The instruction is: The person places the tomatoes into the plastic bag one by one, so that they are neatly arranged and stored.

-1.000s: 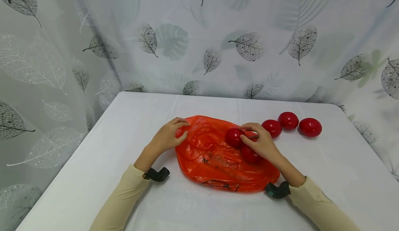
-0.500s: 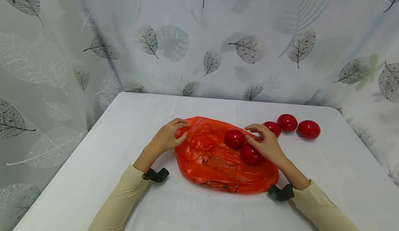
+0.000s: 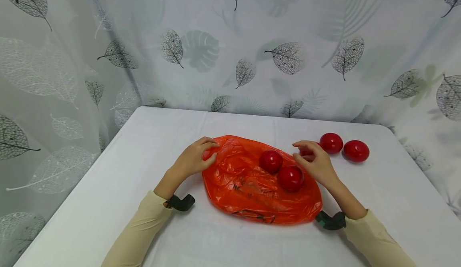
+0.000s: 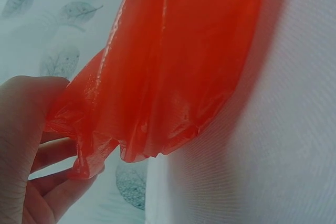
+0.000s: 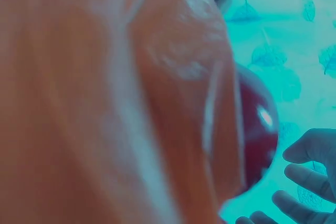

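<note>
An orange-red plastic bag lies spread on the table. My left hand pinches its left edge; in the left wrist view the crumpled film passes between thumb and fingers. Two glossy, rounded red objects, perhaps tomatoes, rest on the bag: one toward its middle, the other closer to its right side. Just right of them, my right hand holds nothing, its fingers loosely bent and apart. Beyond those fingers sits another red object, partly hidden. In the right wrist view, a red object shows past the bag.
Two more red objects, one rounder and one more oval, lie on the white table at the back right. A leaf-patterned curtain hangs behind the table and along its left side.
My right hand has let go of the red object at the bag's middle and drawn back to the right, toward the loose ones. My left hand stays on the bag edge.
</note>
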### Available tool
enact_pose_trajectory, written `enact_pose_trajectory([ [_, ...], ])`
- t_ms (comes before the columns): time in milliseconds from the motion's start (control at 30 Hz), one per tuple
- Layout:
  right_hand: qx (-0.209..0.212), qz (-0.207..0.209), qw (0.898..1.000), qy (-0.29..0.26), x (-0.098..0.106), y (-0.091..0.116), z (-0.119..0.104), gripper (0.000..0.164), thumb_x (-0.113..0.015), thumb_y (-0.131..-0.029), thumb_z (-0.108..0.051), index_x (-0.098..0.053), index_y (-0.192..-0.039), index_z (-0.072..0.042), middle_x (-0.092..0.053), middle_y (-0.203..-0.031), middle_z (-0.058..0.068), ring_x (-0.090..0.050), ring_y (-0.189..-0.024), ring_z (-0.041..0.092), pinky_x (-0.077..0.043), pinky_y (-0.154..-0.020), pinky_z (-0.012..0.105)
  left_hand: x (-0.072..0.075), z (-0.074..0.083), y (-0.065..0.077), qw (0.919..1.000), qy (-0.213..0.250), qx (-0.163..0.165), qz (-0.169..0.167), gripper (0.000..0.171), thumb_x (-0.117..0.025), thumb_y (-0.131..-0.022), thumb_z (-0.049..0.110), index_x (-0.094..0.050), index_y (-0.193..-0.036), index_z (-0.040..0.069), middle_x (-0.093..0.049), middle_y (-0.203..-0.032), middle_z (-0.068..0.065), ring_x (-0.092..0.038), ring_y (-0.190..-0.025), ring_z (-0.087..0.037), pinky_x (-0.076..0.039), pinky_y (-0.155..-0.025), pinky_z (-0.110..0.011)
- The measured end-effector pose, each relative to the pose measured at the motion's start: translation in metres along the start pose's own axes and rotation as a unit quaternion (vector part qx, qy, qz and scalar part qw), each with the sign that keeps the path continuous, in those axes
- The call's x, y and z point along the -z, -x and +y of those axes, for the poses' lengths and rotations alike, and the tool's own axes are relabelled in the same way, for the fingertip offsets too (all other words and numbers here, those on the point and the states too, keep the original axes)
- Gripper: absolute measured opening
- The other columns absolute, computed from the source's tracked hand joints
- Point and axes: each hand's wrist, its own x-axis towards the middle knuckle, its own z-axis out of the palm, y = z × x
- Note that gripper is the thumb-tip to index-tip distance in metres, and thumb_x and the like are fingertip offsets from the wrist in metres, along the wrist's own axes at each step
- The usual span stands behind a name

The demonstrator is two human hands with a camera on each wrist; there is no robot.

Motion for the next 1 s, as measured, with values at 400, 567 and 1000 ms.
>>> enact_pose_trajectory([
  [400,-0.021,0.032,0.999,0.002,0.020,-0.003,0.000,0.037,-0.066,-0.090,-0.008,-0.059,-0.125,0.000,-0.057,-0.123,0.023,-0.056,-0.107,0.039,-0.042,-0.077,0.001,0.001,0.000,0.000,1.0000,0.000,-0.007,0.005,0.027,-0.066,-0.087,0.013,-0.070,-0.111,0.002,-0.065,-0.116,-0.013,-0.063,-0.108,-0.028,-0.054,-0.093,-0.041],
  [567,-0.024,0.049,0.998,0.014,0.024,-0.003,0.001,0.038,-0.068,-0.088,-0.007,-0.060,-0.124,0.001,-0.057,-0.124,0.024,-0.056,-0.108,0.038,-0.040,-0.075,0.000,0.001,0.001,0.000,1.0000,0.000,-0.003,0.003,0.028,-0.066,-0.087,0.014,-0.070,-0.112,0.002,-0.064,-0.117,-0.012,-0.063,-0.109,-0.028,-0.054,-0.092,-0.041],
  [1000,-0.055,0.073,0.995,0.041,0.029,-0.003,0.008,0.036,-0.067,-0.091,-0.014,-0.062,-0.123,-0.001,-0.058,-0.126,0.020,-0.052,-0.112,0.029,-0.053,-0.091,0.032,0.002,0.001,0.000,1.0000,-0.003,-0.003,0.000,0.028,-0.066,-0.087,0.015,-0.070,-0.112,0.002,-0.064,-0.117,-0.012,-0.063,-0.108,-0.028,-0.055,-0.092,-0.041],
])
